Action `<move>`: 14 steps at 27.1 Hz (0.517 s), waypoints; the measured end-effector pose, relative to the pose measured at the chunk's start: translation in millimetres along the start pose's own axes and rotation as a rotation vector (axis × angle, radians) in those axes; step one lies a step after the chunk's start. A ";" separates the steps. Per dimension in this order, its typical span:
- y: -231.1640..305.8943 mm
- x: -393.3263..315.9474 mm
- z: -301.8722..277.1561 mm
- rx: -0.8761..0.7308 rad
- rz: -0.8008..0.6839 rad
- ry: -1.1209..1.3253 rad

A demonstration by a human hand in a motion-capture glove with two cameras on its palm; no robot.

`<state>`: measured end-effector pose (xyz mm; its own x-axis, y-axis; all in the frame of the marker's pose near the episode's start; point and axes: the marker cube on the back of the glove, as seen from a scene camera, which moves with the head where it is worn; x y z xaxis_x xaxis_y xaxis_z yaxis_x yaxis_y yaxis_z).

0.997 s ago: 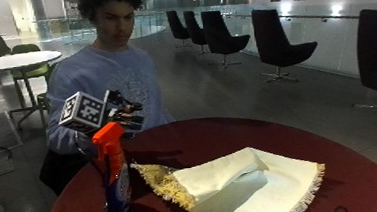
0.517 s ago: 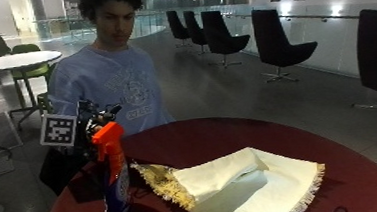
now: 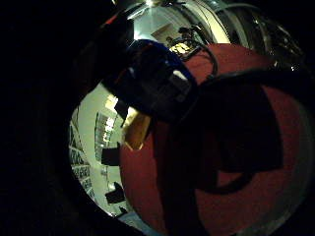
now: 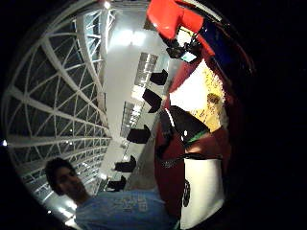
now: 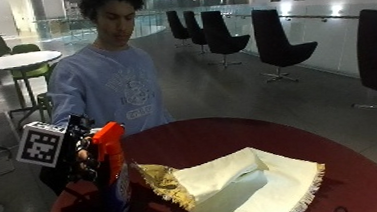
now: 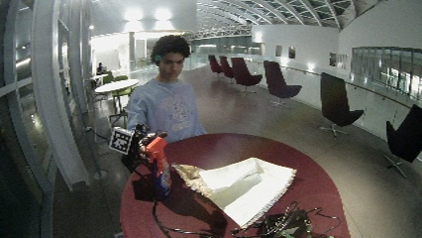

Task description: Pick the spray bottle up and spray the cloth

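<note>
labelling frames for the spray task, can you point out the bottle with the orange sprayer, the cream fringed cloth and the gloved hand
blue spray bottle with orange sprayer head (image 5: 109, 141): outside view, on the orange head.
cream cloth with fringed edge (image 5: 247, 184): outside view, on the folded middle.
black-gloved right hand (image 5: 80, 153): outside view, on the fingers beside the sprayer.

a large hall with a grey polished floor (image 5: 207, 89). black swivel chairs (image 5: 274, 42) line a glass railing (image 5: 330, 31) on the right. far left, a white round table (image 5: 15, 60) with green chairs (image 5: 29, 72). overhead, a white lattice roof (image 6: 296, 12) and bright wall lights (image 6: 141, 14).
</note>
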<state>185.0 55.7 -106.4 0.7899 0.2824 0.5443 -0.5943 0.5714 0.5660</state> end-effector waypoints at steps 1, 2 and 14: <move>-7.8 3.1 3.7 0.022 0.035 0.000; -14.5 6.4 7.6 0.036 0.066 0.001; -48.2 33.6 41.7 0.103 0.187 0.014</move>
<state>233.8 5.5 -89.5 0.6663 0.3868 0.6375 -0.7422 0.4264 0.5170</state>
